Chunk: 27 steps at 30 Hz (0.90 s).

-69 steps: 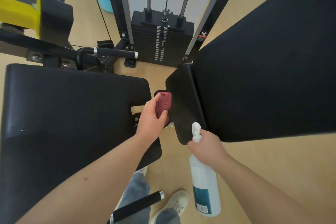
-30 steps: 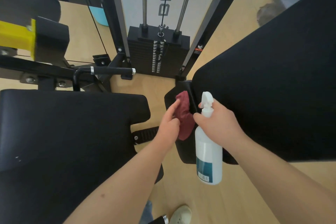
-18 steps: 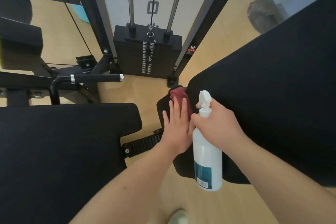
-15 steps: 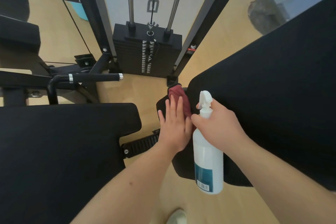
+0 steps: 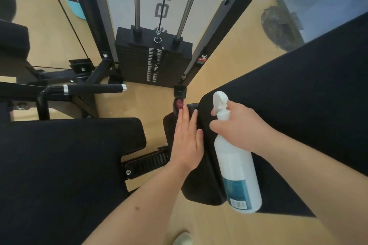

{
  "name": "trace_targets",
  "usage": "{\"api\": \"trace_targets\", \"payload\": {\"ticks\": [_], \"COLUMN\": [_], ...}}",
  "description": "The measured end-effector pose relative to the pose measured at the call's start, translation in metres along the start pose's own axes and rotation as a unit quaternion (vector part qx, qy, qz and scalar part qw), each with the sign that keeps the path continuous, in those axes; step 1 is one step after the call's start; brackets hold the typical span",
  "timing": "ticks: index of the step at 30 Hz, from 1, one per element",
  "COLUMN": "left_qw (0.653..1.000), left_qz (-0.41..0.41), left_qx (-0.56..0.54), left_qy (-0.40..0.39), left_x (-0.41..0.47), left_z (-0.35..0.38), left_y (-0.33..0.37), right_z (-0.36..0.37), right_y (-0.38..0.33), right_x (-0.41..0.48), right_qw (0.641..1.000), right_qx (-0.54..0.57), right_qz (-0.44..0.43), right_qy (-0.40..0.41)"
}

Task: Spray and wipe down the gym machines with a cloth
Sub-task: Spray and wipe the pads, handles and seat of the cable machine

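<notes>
Left hand: open flat, fingers straight and close together, pressing the red cloth onto the small black pad.
Red cloth: mostly hidden under the left hand, a little bit peeking out past the fingertips at the far end of the small black pad.
Right hand: curled tight round the neck of the spray bottle, one finger up by the trigger.
Spray bottle: white, held in the air, just beside the left hand, in front of the big black pad.
Weight stack: on the floor, past both hands.
</notes>
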<state>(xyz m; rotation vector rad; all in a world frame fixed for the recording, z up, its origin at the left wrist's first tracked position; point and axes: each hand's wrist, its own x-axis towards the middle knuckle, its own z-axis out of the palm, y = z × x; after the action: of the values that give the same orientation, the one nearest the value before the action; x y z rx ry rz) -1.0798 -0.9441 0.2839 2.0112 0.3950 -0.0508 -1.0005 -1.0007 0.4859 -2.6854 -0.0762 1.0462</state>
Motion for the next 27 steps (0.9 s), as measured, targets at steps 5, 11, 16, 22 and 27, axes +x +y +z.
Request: {"api": "trace_targets", "payload": {"ticks": [5,11,16,22,27], "left_qw": [0.989,0.949,0.958,0.992,0.990], "left_qz": [-0.131,-0.195,-0.036,0.122,0.131], "left_qx": [-0.071,-0.220,-0.281,0.011,-0.050], "left_qy": [0.017,0.112,0.044,0.021,0.010], "left_x": [-0.008,0.003,-0.025,-0.016,0.004], "left_z": [0.006,-0.010,-0.013,-0.003,0.011], "left_y": [-0.031,-0.007,-0.014,-0.026,-0.020], "right_z": [-0.003,-0.020,-0.020,-0.016,-0.011], "right_y": [0.008,0.019,0.019,0.018,0.017], "right_x": [0.018,0.024,0.035,0.044,0.051], "right_qw": [0.993,0.942,0.924,0.922,0.913], "right_qx": [0.094,0.248,0.288,0.297,0.318], "right_qz": [-0.040,-0.086,-0.080,-0.067,-0.056], "right_qy": [-0.057,-0.210,-0.240,-0.239,-0.248]}}
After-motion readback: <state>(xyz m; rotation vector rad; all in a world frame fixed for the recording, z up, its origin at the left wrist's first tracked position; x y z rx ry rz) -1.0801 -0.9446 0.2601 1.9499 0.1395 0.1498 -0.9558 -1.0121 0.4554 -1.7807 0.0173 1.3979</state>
